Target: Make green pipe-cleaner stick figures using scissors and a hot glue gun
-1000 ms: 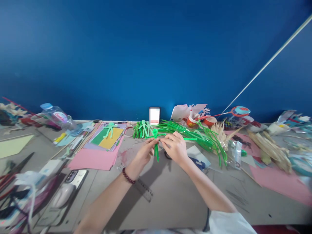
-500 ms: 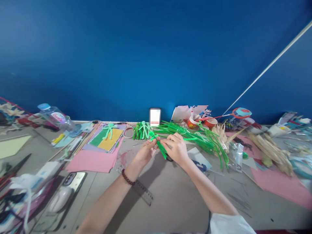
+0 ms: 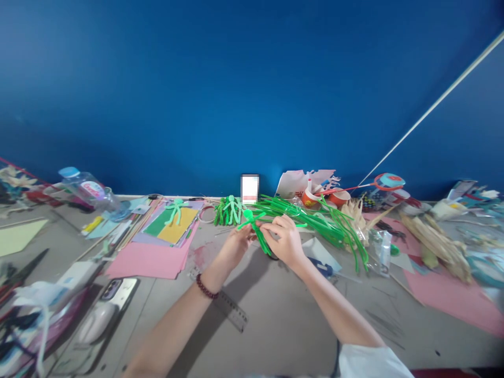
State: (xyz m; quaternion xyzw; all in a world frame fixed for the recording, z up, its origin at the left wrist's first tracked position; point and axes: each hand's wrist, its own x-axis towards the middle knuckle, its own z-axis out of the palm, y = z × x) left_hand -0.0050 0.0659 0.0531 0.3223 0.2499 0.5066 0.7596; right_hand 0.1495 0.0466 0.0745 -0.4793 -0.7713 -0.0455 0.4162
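Observation:
Between my two hands is a bright green pipe-cleaner figure [image 3: 262, 242] with a round head, thin arms out to the sides and legs pointing down toward me. My left hand [image 3: 238, 242] pinches it from the left at the body. From the right, my right hand [image 3: 284, 237] closes its fingertips on the same body; a green strand sticks out beyond that hand. Just behind are finished-looking green pipe-cleaner figures [image 3: 230, 210] in a cluster. A bundle of long green pipe cleaners [image 3: 326, 227] lies to the right, partly in clear wrapping.
Left are a pale green figure [image 3: 174, 211] on coloured sheets, pink paper [image 3: 149, 262], a plastic bottle [image 3: 88, 186], and a phone [image 3: 118, 294] near a mouse [image 3: 97, 321]. A clear ruler [image 3: 232, 311] lies under my left wrist. Paper cups [image 3: 311, 198] stand by the blue wall.
The figure has turned a little in my fingers, so its head and both arms now show more clearly. The strand by my right hand sits slightly further left.

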